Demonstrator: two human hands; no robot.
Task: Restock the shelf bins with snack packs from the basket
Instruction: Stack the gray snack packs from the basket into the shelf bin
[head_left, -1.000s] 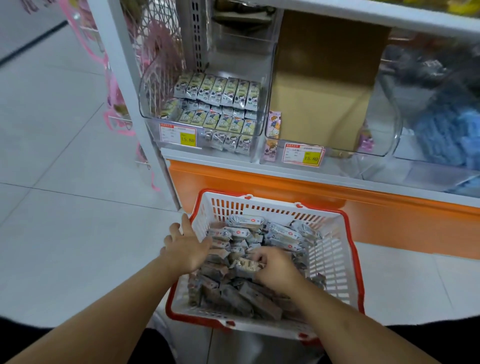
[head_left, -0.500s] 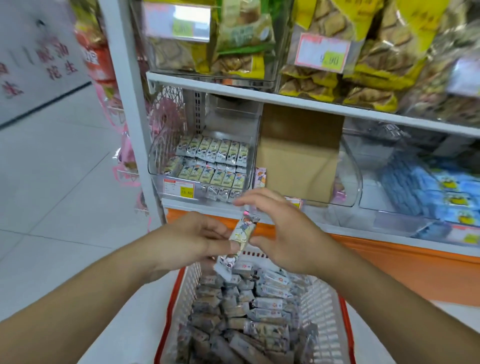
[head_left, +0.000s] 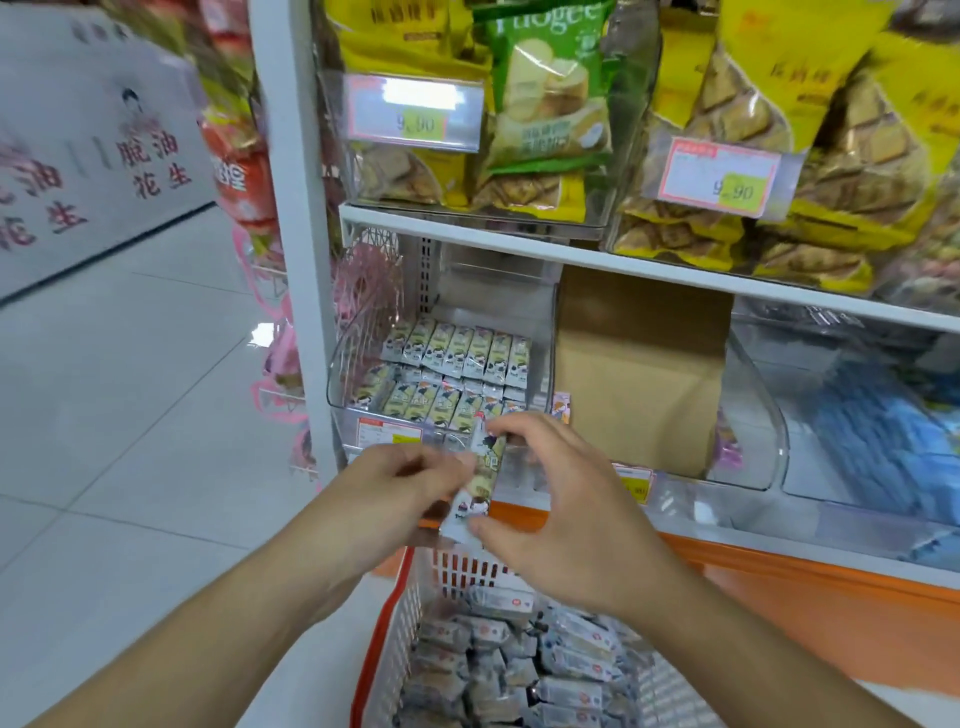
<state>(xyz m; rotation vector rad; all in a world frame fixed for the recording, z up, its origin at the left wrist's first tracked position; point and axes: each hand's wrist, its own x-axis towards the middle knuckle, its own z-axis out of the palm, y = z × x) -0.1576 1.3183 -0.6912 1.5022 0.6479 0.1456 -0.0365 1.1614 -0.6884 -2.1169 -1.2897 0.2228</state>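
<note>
Both hands meet on one small green-and-white foil snack pack, held nearly upright in the air just in front of the clear plastic shelf bin and above the far rim of the white plastic basket with a red rim. The left hand grips the pack from the left side, its fingers curled against the wrapper's middle. The right hand pinches the same pack lengthwise, with fingertips on the top end and the thumb at the bottom end.

The clear bin is the landmark here. Inside it lie two neat rows of matching green-and-white packs, side by side, with a third row partly hidden behind the hands. A red-and-yellow price label is fixed to the bin's front wall. To the right of the bin stands a plain brown cardboard box inside a second clear bin, and further right sit blurred blue packets. On the shelf above the bin stand yellow and green biscuit bags behind price tags reading 9.90.

Below and in front of the bin, the basket sits on the pale tiled floor, heaped with grey-silver wrapped snack packs.
</note>
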